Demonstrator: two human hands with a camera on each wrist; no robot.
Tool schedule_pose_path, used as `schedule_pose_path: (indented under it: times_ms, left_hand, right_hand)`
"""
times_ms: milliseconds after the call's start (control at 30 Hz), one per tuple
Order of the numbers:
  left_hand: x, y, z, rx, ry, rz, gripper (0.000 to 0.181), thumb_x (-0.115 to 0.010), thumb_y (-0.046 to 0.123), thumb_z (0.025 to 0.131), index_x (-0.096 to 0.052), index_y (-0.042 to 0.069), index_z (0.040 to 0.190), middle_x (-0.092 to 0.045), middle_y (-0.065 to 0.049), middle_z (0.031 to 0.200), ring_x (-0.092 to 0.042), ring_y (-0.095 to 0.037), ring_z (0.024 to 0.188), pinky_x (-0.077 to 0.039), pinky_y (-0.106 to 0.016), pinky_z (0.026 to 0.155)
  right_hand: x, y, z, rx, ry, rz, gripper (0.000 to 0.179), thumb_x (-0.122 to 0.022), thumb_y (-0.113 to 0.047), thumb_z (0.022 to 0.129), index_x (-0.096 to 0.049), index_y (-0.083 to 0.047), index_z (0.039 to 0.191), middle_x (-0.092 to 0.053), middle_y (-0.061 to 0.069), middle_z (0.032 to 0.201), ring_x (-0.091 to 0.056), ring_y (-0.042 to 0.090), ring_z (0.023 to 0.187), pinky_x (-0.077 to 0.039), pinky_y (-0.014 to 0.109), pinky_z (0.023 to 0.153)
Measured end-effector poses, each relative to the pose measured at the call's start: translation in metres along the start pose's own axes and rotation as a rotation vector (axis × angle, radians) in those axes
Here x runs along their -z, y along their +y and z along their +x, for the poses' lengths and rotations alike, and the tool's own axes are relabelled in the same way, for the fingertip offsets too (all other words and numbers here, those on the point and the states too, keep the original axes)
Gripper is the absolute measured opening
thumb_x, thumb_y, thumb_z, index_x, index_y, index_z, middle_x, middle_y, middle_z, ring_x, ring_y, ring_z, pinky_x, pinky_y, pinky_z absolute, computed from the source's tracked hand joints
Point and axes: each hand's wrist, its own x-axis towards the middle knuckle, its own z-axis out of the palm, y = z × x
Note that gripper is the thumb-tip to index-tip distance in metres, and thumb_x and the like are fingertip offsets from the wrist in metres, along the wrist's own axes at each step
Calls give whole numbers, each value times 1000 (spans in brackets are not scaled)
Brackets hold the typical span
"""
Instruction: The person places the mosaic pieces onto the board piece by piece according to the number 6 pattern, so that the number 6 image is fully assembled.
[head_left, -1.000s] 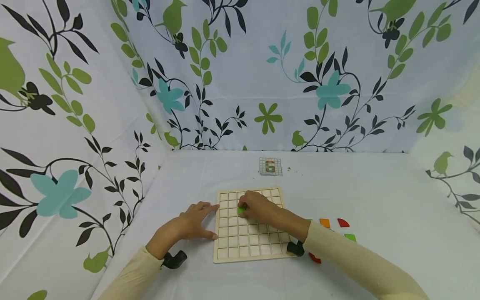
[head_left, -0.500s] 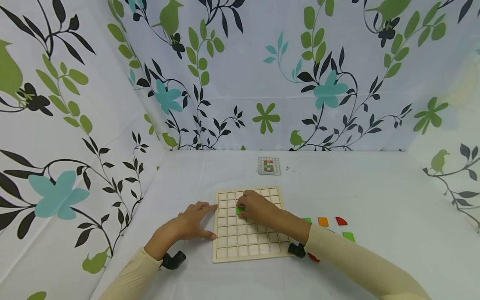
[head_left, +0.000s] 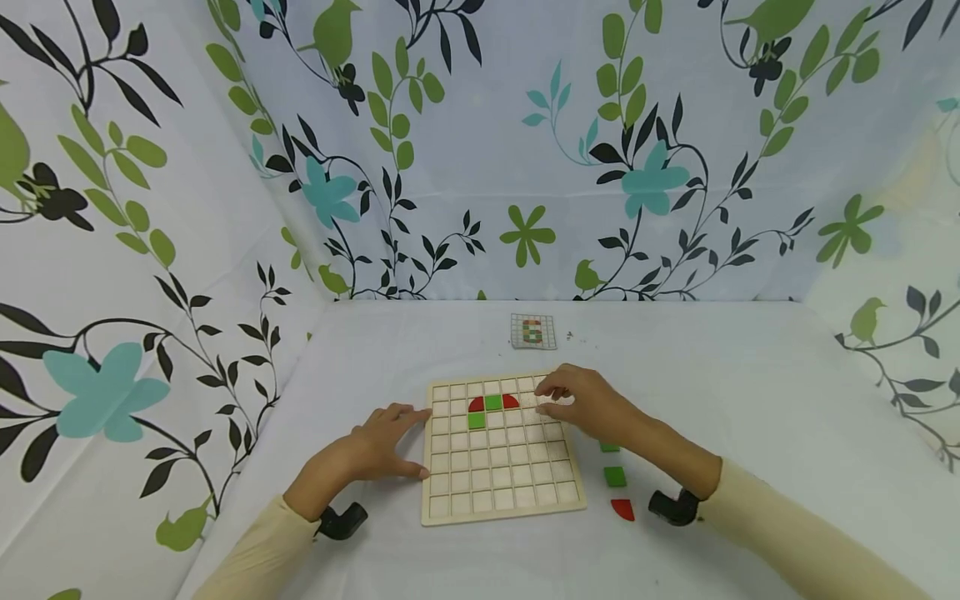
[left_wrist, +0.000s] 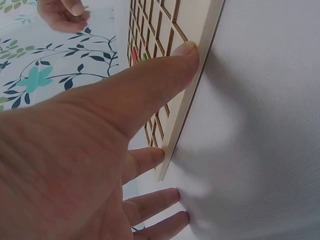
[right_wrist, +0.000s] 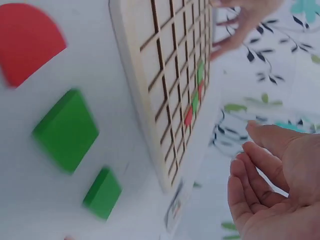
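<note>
A square wooden grid board lies on the white cloth. Its upper part holds a red quarter-round tile, a green square tile and another red quarter-round tile in a row. Under the left red one sits a second green square tile. My left hand touches the board's left edge with thumb and forefinger, fingers spread, as the left wrist view confirms. My right hand hovers by the board's upper right edge, fingers loosely bent, and the right wrist view shows nothing in it.
Right of the board lie a loose green square tile, a red quarter-round tile and another green tile partly behind the right forearm. A small gridded pattern card lies beyond the board. A leaf-print curtain hangs behind.
My right hand has let go of the green square tile, now seated in the grid, and moved right to the board's edge, uncovering the tiles. The left hand keeps its place.
</note>
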Motion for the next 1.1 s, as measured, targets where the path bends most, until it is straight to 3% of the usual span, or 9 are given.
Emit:
schedule_pose_path:
  times_ms: [267, 500, 800, 1100]
  left_hand:
    - [1, 0, -1, 9, -2, -1, 96, -92, 48, 80, -47, 18, 160, -41, -18, 161, -40, -42, 146, -31, -82, 109]
    - [0, 1, -2, 8, 0, -1, 96, -91, 47, 80, -47, 18, 160, -42, -18, 161, -40, -42, 146, -32, -82, 109]
    - [-1, 1, -1, -8, 2, 3, 95, -91, 48, 81, -47, 17, 160, -41, -18, 161, -40, -43, 146, -32, -83, 108]
    - [0, 2, -2, -6, 6, 2, 95, -91, 48, 81, -47, 17, 160, -41, -18, 161, -40, -43, 147, -32, -82, 109]
  right_hand:
    - [44, 41, -43, -162, 100, 45, 26, -76, -21, 100, -74, -8, 122, -72, 8, 118, -67, 21, 104, -61, 33, 91]
    - [63, 81, -83, -226, 87, 64, 30, -74, -24, 101, -73, -7, 125, -74, 3, 114, -66, 21, 102, -56, 16, 84]
    - [69, 119, -120, -342, 24, 211, 38, -71, -32, 103, -70, -7, 131, -74, 8, 125, -66, 19, 107, -54, 16, 87]
    - [61, 131, -136, -333, -1, 158, 39, -77, -25, 98, -69, -3, 129, -72, 7, 120, -64, 12, 99, -56, 17, 84]
